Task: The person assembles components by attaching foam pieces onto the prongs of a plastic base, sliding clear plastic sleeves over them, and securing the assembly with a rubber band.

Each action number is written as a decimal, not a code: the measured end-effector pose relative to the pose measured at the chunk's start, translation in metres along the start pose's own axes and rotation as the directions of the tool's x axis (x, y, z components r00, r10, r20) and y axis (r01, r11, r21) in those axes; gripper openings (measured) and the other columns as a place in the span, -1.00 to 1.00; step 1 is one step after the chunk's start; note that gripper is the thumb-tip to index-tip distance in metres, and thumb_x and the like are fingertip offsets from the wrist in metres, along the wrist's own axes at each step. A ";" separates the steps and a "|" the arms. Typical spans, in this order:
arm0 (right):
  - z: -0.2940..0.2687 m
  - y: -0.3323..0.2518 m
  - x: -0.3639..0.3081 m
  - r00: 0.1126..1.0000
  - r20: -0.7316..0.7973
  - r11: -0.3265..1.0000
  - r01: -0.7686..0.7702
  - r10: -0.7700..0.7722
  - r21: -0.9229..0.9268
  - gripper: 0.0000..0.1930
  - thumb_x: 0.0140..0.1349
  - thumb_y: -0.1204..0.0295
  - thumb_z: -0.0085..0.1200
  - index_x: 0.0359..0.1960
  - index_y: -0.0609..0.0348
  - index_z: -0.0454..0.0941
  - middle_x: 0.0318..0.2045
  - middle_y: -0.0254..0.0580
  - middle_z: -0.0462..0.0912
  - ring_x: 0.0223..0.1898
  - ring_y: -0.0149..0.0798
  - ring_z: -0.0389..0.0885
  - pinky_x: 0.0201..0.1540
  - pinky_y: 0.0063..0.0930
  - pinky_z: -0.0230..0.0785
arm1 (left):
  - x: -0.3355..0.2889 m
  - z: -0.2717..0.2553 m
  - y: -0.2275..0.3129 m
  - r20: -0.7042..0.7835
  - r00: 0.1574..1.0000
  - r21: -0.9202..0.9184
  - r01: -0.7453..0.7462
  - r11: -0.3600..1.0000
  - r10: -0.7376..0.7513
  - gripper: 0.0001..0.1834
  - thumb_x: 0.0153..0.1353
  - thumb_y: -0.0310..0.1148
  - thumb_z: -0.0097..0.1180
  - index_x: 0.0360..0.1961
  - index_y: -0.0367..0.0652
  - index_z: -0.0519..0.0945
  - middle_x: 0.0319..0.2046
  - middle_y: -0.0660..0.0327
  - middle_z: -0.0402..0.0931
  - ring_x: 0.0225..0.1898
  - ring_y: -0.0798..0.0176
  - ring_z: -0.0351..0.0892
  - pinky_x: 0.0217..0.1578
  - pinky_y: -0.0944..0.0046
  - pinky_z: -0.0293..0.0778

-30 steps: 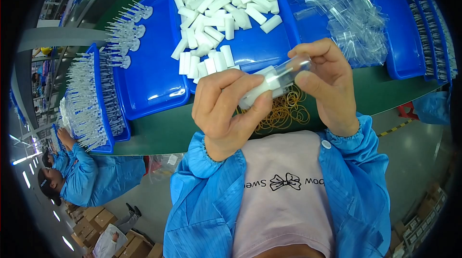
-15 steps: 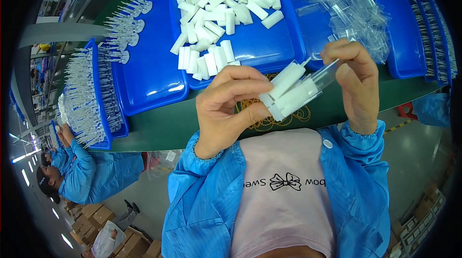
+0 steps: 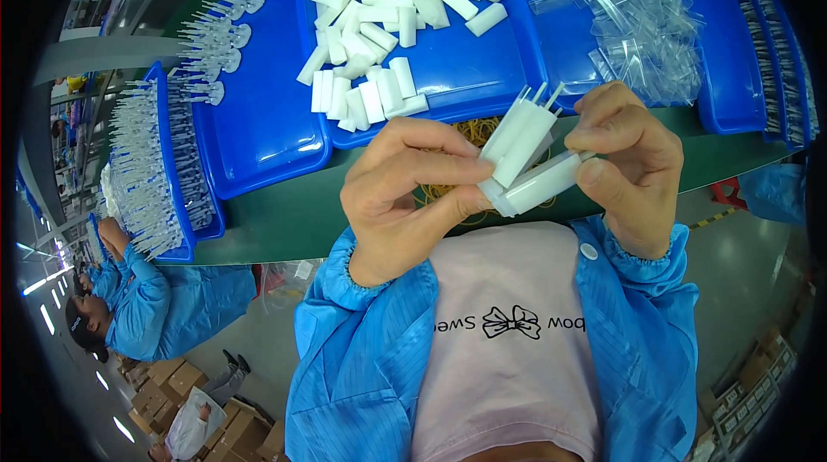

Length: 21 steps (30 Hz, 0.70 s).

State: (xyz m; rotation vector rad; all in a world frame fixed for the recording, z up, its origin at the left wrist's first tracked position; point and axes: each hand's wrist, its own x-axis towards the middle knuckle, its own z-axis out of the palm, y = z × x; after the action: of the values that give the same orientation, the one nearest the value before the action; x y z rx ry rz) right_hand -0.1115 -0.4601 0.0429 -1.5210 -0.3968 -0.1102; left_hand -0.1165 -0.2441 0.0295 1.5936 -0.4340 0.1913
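Observation:
Between finger and thumb, my left hand (image 3: 413, 191) grips the base end of an assembly of white blocks (image 3: 522, 145) in front of my chest. Thin white prongs stick out of its far end. My right hand (image 3: 633, 165) is closed in a pinch at the outer end of one white block (image 3: 543, 184), which angles away from the others. A clear plastic piece seems to lie around or against that block; I cannot tell which. What exactly sits between the right fingertips is hidden.
Beyond my hands, one blue tray (image 3: 465, 74) bears loose white blocks (image 3: 379, 6), another clear plastic sleeves (image 3: 646, 40). White pronged pieces (image 3: 211, 49) lie on a left tray and fill a bin (image 3: 177, 161). Yellow rubber bands (image 3: 478, 130) lie on the green table (image 3: 284, 225). A co-worker (image 3: 164, 307) stands left.
My right hand has moved down and inward, from the clear plastic's raised end to the block's outer end. The blocks have spread apart, and more prongs show. The view has shifted slightly.

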 end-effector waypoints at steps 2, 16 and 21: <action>-0.001 -0.001 0.001 1.000 0.010 1.000 0.003 -0.003 -0.007 -0.83 -0.05 0.55 0.24 -0.36 0.25 0.60 -0.38 -0.20 0.57 -0.28 -0.34 0.45 -0.18 -0.48 0.27 | 0.000 -0.004 -0.004 0.041 0.999 0.008 -0.025 1.000 0.025 -0.70 -0.21 -0.57 0.39 -0.34 -0.23 0.64 -0.30 0.16 0.51 -0.31 0.29 0.54 -0.34 0.37 0.46; 0.012 -0.012 0.000 0.973 0.048 0.872 0.225 -0.227 -0.435 -0.60 -0.24 0.56 0.31 -0.24 0.21 0.54 -0.32 -0.20 0.61 -0.25 -0.21 0.48 -0.18 -0.37 0.25 | 0.008 0.001 0.001 0.115 0.980 -0.071 0.170 0.983 -0.161 -0.48 -0.23 -0.42 0.45 -0.15 -0.27 0.61 -0.22 0.15 0.49 -0.21 0.28 0.50 -0.22 0.37 0.42; 0.019 -0.014 -0.001 0.981 -0.024 0.886 0.164 -0.194 -0.434 -0.51 -0.19 0.57 0.30 -0.12 0.23 0.46 -0.28 -0.19 0.62 -0.13 -0.15 0.47 -0.09 -0.32 0.26 | 0.011 0.000 -0.003 0.109 0.994 0.082 -0.025 0.996 0.016 -0.51 -0.22 -0.47 0.43 -0.15 -0.28 0.61 -0.19 0.12 0.48 -0.22 0.25 0.52 -0.26 0.36 0.48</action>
State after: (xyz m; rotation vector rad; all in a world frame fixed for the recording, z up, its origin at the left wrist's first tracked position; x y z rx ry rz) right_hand -0.1203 -0.4425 0.0562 -1.9092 -0.4808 -0.4176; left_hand -0.1058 -0.2461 0.0311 1.6874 -0.5327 0.1403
